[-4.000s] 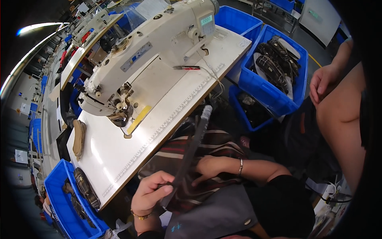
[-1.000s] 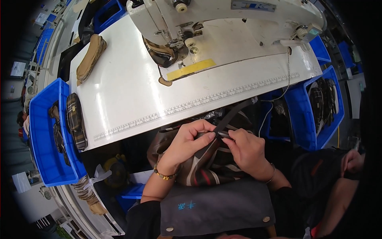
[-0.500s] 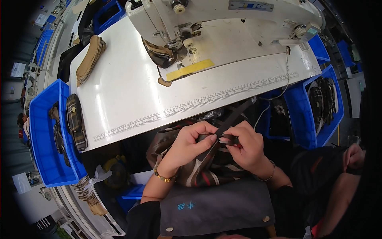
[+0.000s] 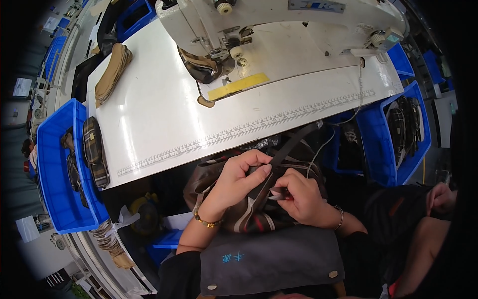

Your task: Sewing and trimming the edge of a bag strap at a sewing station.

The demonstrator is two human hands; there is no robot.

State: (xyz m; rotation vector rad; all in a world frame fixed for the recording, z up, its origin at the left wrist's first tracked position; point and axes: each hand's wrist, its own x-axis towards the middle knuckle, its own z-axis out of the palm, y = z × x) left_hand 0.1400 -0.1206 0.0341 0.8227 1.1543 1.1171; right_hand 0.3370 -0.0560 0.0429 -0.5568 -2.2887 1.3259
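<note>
A brown striped fabric bag (image 4: 249, 219) lies on my lap below the table's front edge. A dark strap (image 4: 294, 144) runs from it up and to the right toward the table. My left hand (image 4: 239, 179) pinches the lower end of that strap against the bag. My right hand (image 4: 301, 197) holds the bag's edge right next to it, with what looks like a small tool between its fingertips. Both hands touch at the fingertips. A grey apron (image 4: 269, 259) covers my lap under the bag.
A white sewing machine (image 4: 279, 25) stands on a white table (image 4: 164, 114) with a ruler strip along its front. Blue bins (image 4: 59, 164) with plaid pieces stand at the left, another blue bin (image 4: 393, 129) at the right. Tan pieces (image 4: 112, 72) lie stacked far left. Another person's hand (image 4: 440, 197) shows at the right.
Four seconds ago my left hand held the strap upright alone. Over the last second both hands stay together on the bag, and my right hand's fingers have shifted slightly closer to the left.
</note>
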